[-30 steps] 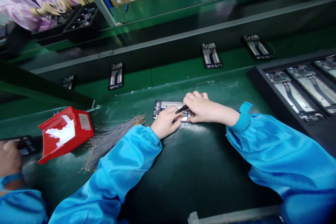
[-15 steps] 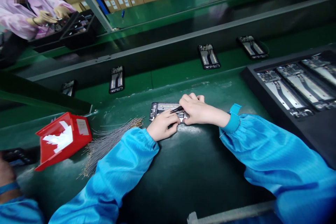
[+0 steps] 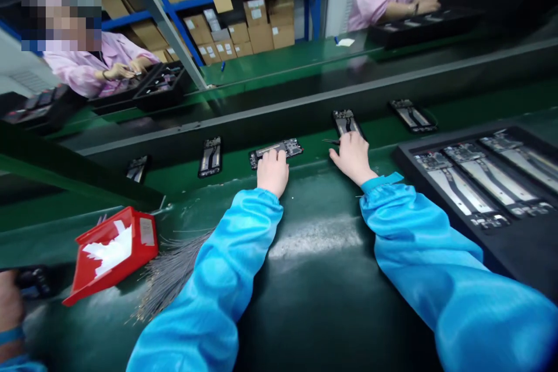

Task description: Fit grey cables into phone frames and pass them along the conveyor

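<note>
My left hand (image 3: pixel 273 173) is closed on an opened phone (image 3: pixel 293 146), which lies crosswise on the green strip beyond the bench edge. Its fingertips cover the near middle of the phone. Dark tweezers (image 3: pixel 330 141) stick out leftward from my right hand (image 3: pixel 352 157), whose fingers are closed around them. Those fingers also reach over the near end of a second opened phone (image 3: pixel 344 118), and whether they grip it is hidden. Left of my left hand, another opened phone (image 3: pixel 210 157) rests on the strip.
A black tray (image 3: pixel 405 165) of opened phones stands at right. Left are a red bin (image 3: pixel 146 247) holding white pieces and a bundle of thin grey cables (image 3: pixel 172 273). A co-worker's hand (image 3: pixel 9 302) shows at the left edge. More phones (image 3: pixel 412 115) line the strip.
My left hand has moved the phone from the bench forward onto the strip. My right hand has left that phone and moved forward and right to another, still with the tweezers. The view has tilted up.
</note>
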